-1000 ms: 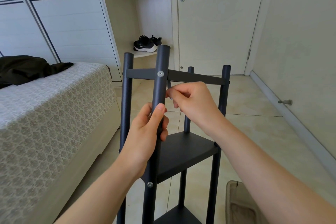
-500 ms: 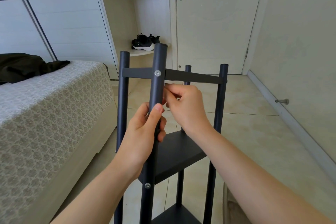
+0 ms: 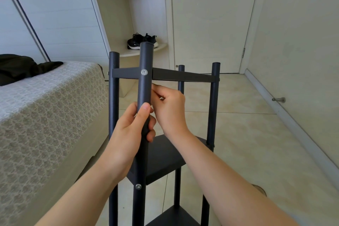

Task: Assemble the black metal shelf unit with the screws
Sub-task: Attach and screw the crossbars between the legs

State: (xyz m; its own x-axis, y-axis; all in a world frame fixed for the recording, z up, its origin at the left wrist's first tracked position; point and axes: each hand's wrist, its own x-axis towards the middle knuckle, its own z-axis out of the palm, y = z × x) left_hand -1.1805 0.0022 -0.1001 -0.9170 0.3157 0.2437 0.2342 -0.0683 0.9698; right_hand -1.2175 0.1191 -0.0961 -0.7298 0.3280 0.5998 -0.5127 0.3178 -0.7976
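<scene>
Shelf unit (image 3: 145, 86), gripped by left hand (image 3: 128, 134), stands beside bed (image 3: 45, 101).

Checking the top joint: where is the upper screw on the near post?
Head view, centre: the upper screw sits in the near post where the top crossbar meets it, above the right hand.

Beige tiled floor (image 3: 238, 134), black shelf unit (image 3: 163, 154) upright

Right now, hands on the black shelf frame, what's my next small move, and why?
Probably raise the right hand to the silver screw: its curled fingers sit just beneath, while the left hand grips the front black metal post steady.
</scene>
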